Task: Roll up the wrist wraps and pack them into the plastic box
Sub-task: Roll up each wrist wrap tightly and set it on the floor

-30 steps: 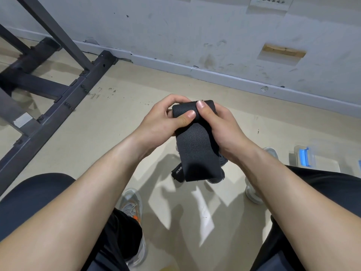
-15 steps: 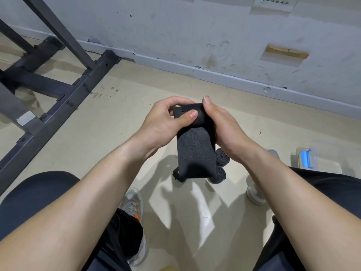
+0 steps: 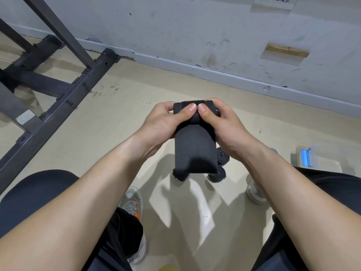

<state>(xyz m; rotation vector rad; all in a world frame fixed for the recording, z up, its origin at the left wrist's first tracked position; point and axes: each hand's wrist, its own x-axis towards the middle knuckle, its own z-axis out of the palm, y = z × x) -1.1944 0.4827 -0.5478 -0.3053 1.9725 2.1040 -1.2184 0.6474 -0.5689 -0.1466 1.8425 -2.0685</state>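
A black wrist wrap (image 3: 195, 147) is held in mid-air above the floor, its top end wound into a small roll and its loose tail hanging down toward me. My left hand (image 3: 162, 122) grips the roll from the left and my right hand (image 3: 224, 124) grips it from the right, both thumbs pressing side by side on top. Two rolled black wraps (image 3: 221, 163) lie on the floor just behind the hanging tail, partly hidden. The clear plastic box (image 3: 306, 157) with a blue latch sits on the floor at the far right.
A dark metal rack frame (image 3: 58, 94) crosses the floor at the left. A grey wall with a baseboard (image 3: 214, 75) runs across the back. My shoes (image 3: 132, 204) and knees frame the beige floor below my hands.
The roll at the top has grown and the hanging tail has become shorter. My thumbs have come together on top of the roll.
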